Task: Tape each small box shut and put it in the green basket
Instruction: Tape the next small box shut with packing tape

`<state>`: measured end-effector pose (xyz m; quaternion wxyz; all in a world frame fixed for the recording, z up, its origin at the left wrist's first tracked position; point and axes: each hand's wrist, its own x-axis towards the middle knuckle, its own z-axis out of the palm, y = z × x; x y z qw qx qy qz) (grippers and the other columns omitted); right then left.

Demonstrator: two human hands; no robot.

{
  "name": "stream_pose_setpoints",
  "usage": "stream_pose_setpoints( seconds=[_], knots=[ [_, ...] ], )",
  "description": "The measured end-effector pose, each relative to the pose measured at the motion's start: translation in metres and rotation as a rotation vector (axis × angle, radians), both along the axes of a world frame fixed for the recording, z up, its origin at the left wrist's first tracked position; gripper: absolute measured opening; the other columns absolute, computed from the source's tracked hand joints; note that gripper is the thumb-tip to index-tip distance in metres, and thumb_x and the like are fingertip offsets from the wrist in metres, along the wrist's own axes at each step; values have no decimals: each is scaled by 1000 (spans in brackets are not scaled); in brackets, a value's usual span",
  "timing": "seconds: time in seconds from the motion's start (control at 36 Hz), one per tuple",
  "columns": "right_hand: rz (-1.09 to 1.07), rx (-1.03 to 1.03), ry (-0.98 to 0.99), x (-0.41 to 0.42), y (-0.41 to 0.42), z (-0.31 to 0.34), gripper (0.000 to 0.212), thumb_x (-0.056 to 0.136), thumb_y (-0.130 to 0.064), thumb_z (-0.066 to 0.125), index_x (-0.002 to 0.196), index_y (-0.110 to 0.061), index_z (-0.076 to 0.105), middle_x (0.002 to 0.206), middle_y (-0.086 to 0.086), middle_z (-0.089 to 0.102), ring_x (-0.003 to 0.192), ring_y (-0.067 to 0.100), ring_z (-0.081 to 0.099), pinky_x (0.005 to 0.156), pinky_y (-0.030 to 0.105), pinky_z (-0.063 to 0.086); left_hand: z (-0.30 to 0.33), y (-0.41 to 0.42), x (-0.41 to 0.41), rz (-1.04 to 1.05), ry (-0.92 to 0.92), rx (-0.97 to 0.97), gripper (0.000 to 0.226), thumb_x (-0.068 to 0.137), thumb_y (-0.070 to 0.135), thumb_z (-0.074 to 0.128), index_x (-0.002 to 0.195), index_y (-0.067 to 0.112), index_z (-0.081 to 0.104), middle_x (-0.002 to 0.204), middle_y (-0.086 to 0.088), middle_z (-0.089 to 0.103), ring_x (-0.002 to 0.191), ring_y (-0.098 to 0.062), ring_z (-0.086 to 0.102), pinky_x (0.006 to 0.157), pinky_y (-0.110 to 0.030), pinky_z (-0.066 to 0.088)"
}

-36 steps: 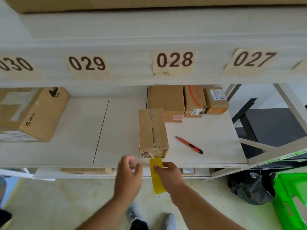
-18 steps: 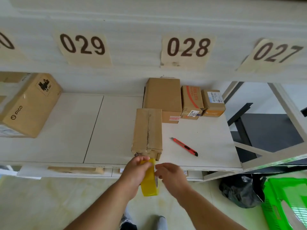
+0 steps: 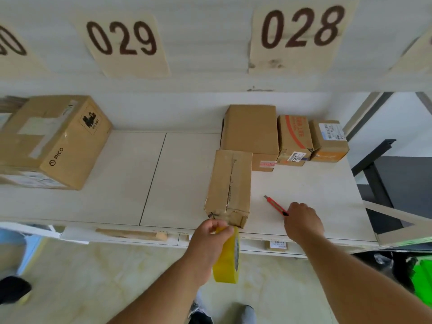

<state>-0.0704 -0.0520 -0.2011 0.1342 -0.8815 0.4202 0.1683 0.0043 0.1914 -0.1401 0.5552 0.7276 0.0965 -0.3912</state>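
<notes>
- Left hand [image 3: 211, 239]: fingers curled round the top of a yellow tape roll [image 3: 228, 258], a smooth glossy ring hanging below the shelf edge at the near end of the box.
- Right hand [image 3: 302, 222]: lies palm down over the near end of a red cutter [image 3: 275, 205]; fingers bent over the handle, but whether they grip it I cannot tell.
- Cutter: slim plastic body with a grey blade tip, pointing to 11 o'clock, lying flat on the shelf at 3 o'clock from the box.
- Small box [image 3: 230, 188]: long, narrow, brown cardboard, creased and worn; flaps meet in a ragged centre seam with clear tape over the near end. It stands on the shelf [image 3: 182, 178], a smooth white board, near the front edge.
- At 12 to 1 o'clock from the box: three more cardboard boxes [image 3: 284, 136] in a row, touching; two carry printed labels.
- At 9 o'clock, well apart: a large carton [image 3: 56, 141] marked PICO.
- Green basket [image 3: 420, 279]: bright plastic, on the floor at 4 o'clock, mostly cut off; contents not visible.
- Above: number cards 029 [image 3: 122, 40] and 028 [image 3: 301, 29].
</notes>
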Motion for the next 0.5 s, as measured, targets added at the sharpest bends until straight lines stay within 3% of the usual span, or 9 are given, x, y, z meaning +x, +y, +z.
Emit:
stream_pose_setpoints(
  seconds=[0.11, 0.19, 0.31, 0.33, 0.39, 0.44, 0.5],
  knots=[
    [-208, 193, -176, -13, 8, 10, 2, 98, -14, 46, 97, -15, 45, 91, 6, 61, 78, 24, 61, 65, 38, 52, 1, 0, 0, 7, 2, 2, 18, 85, 27, 79, 99, 24, 69, 103, -2, 72, 85, -20, 69, 66, -30, 57],
    [-376, 393, -430, -32, 29, 36, 6, 100, -17, 45, 97, -19, 41, 91, 11, 65, 74, 30, 65, 64, 49, 57, -1, 1, -1, -5, -10, 35, 14, 83, 27, 78, 95, 25, 70, 99, -3, 74, 83, -22, 69, 77, -38, 58],
    [-283, 562, -666, -39, 68, 90, 4, 101, -18, 50, 103, -21, 51, 84, 2, 64, 61, 18, 54, 59, 37, 46, 1, 3, 1, -15, 25, 32, 14, 84, 19, 72, 96, 27, 71, 99, -5, 74, 81, -21, 65, 73, -33, 52],
    [-207, 610, -669, -34, 78, 101, 5, 101, -21, 53, 97, -18, 55, 83, -5, 65, 57, 14, 49, 57, 33, 43, 2, 4, 1, -25, 37, 36, 17, 84, 17, 71, 98, 28, 71, 100, -3, 73, 82, -21, 66, 73, -32, 51],
    [-50, 651, -587, -22, 92, 111, 28, 99, -28, 58, 76, -12, 52, 72, -16, 62, 49, 11, 38, 52, 30, 35, 5, 5, 2, -45, 46, 55, 22, 79, 20, 72, 98, 32, 71, 103, 0, 73, 90, -22, 68, 77, -34, 53],
    [-8, 606, -461, -7, 100, 110, 42, 96, -34, 60, 61, -17, 43, 51, -11, 45, 47, 12, 33, 53, 31, 30, 8, 6, 2, -71, 52, 66, 27, 72, 27, 74, 97, 35, 72, 105, -1, 74, 93, -23, 70, 77, -35, 53],
    [-39, 597, -406, 3, 104, 105, 47, 93, -35, 61, 55, -18, 40, 44, -7, 36, 48, 15, 32, 52, 31, 28, 10, 8, 2, -96, 54, 60, 25, 75, 27, 75, 98, 33, 72, 101, -5, 76, 83, -22, 68, 72, -32, 50]
  ],
)
